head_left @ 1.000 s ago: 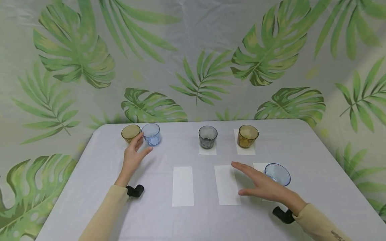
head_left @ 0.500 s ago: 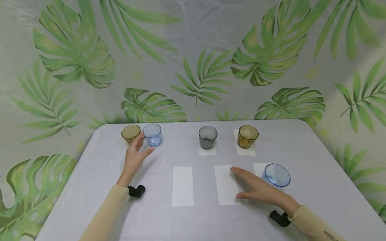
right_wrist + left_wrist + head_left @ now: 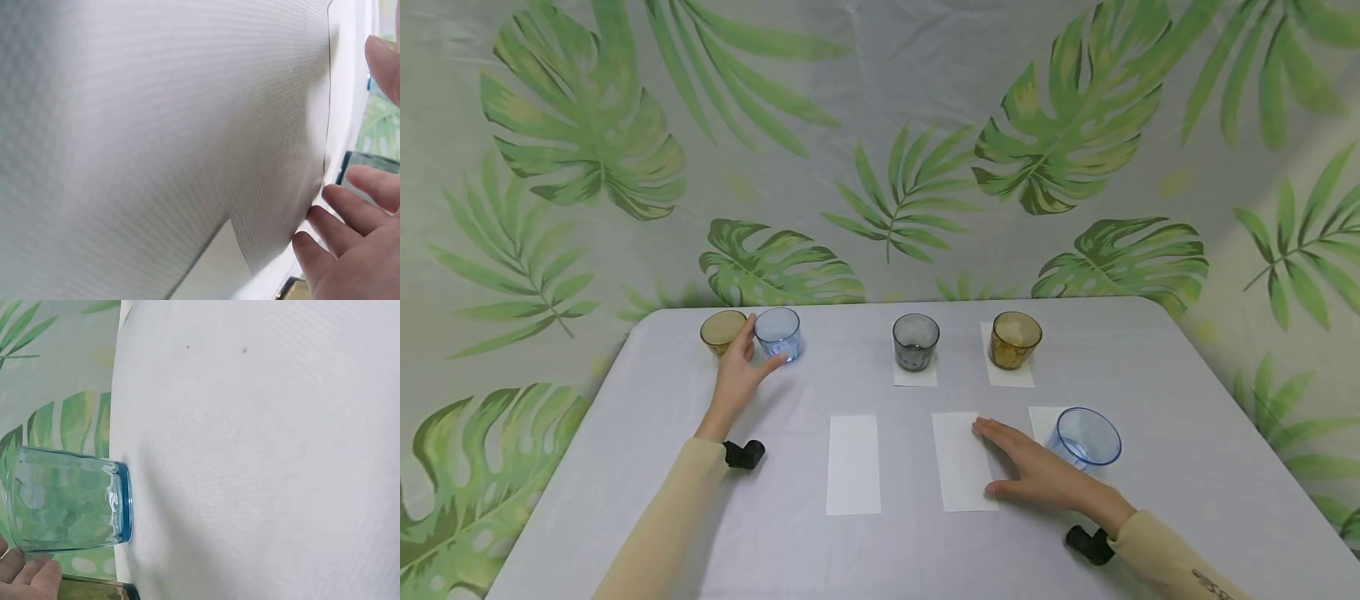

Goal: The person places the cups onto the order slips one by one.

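Note:
At the far left of the table, my left hand reaches in beside a clear blue glass. Its fingers lie between that glass and an amber glass, while the thumb overlaps the front of the blue one. In the left wrist view, the fingertips are right at the rim of the upright blue glass. My right hand is spread, fingers straight and thumb apart, by the right edge of a white paper card. Behind it, another blue glass is partly hidden by the hand.
A grey glass and a second amber glass stand on white cards at the back. Another white card lies front centre. The blue glass at right overlaps one more card. A leaf-patterned cloth hangs behind the table.
My left hand has moved slightly forward, bringing its thumb over the blue glass's lower front. That glass shifted slightly right earlier. My right hand has come a little nearer the table's front edge.

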`<action>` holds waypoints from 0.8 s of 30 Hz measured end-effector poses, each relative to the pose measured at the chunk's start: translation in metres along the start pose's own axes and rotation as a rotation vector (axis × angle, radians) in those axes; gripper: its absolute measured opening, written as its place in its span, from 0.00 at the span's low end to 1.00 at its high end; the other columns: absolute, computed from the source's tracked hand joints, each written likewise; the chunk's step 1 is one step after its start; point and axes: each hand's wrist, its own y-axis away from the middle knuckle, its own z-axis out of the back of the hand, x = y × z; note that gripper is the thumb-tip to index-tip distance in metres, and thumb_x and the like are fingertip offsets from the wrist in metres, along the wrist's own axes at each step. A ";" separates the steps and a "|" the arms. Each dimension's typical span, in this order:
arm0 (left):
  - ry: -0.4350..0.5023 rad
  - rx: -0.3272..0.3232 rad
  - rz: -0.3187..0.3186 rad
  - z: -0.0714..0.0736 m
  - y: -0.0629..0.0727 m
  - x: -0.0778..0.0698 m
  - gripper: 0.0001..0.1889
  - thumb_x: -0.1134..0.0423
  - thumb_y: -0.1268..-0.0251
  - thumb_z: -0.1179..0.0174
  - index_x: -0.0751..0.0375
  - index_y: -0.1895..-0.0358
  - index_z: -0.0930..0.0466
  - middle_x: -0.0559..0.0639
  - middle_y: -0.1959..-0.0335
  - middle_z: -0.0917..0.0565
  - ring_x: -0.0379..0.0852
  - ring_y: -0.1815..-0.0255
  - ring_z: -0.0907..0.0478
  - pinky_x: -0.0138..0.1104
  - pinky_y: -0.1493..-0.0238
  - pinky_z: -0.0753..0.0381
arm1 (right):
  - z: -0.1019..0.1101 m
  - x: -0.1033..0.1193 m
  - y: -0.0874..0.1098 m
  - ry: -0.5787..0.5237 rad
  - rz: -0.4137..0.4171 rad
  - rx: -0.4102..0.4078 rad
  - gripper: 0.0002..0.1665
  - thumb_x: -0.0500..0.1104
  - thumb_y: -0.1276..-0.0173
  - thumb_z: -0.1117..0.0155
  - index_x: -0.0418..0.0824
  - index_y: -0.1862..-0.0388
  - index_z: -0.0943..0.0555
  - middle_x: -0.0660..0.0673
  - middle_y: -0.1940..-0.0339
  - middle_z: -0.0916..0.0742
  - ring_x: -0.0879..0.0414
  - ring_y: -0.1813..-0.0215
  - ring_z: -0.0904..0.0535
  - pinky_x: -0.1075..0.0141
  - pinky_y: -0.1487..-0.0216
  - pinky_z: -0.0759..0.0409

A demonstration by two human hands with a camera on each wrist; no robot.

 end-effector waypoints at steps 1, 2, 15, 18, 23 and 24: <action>-0.010 -0.002 0.004 -0.001 -0.002 0.004 0.46 0.64 0.40 0.33 0.68 0.25 0.54 0.61 0.25 0.51 0.56 0.26 0.51 0.40 0.28 0.46 | 0.000 0.000 0.000 0.002 -0.001 -0.001 0.53 0.57 0.40 0.31 0.32 0.27 0.43 0.33 0.27 0.38 0.36 0.28 0.46 0.40 0.32 0.44; -0.018 -0.004 0.007 -0.001 -0.004 0.006 0.46 0.64 0.40 0.33 0.67 0.25 0.54 0.60 0.25 0.50 0.56 0.26 0.50 0.38 0.28 0.45 | -0.001 -0.001 0.000 0.002 -0.002 -0.002 0.53 0.57 0.40 0.31 0.32 0.27 0.42 0.33 0.27 0.38 0.36 0.27 0.46 0.40 0.32 0.44; -0.086 0.035 0.026 -0.005 -0.015 0.009 0.49 0.59 0.41 0.32 0.64 0.24 0.56 0.62 0.25 0.51 0.58 0.27 0.49 0.40 0.28 0.45 | 0.000 0.001 0.002 0.015 -0.003 -0.007 0.52 0.57 0.40 0.31 0.31 0.27 0.42 0.32 0.27 0.38 0.35 0.28 0.46 0.39 0.32 0.44; -0.120 0.061 0.053 -0.005 -0.020 0.008 0.50 0.57 0.40 0.32 0.62 0.23 0.58 0.61 0.24 0.52 0.58 0.26 0.50 0.41 0.28 0.45 | 0.001 0.002 0.001 0.019 -0.006 -0.002 0.52 0.57 0.40 0.31 0.31 0.27 0.42 0.33 0.27 0.38 0.35 0.28 0.46 0.40 0.32 0.44; -0.158 0.056 0.041 -0.008 -0.028 0.008 0.49 0.58 0.40 0.32 0.66 0.24 0.56 0.62 0.25 0.50 0.59 0.27 0.48 0.44 0.29 0.42 | 0.000 0.001 0.001 0.020 -0.005 0.002 0.52 0.58 0.40 0.32 0.32 0.27 0.42 0.33 0.27 0.38 0.36 0.27 0.46 0.40 0.32 0.44; -0.164 0.051 0.032 -0.008 -0.029 0.009 0.48 0.58 0.40 0.32 0.67 0.25 0.55 0.63 0.25 0.49 0.60 0.27 0.48 0.44 0.29 0.42 | -0.001 0.000 0.001 0.023 -0.005 0.002 0.52 0.58 0.40 0.32 0.32 0.27 0.42 0.34 0.27 0.39 0.36 0.27 0.46 0.40 0.32 0.44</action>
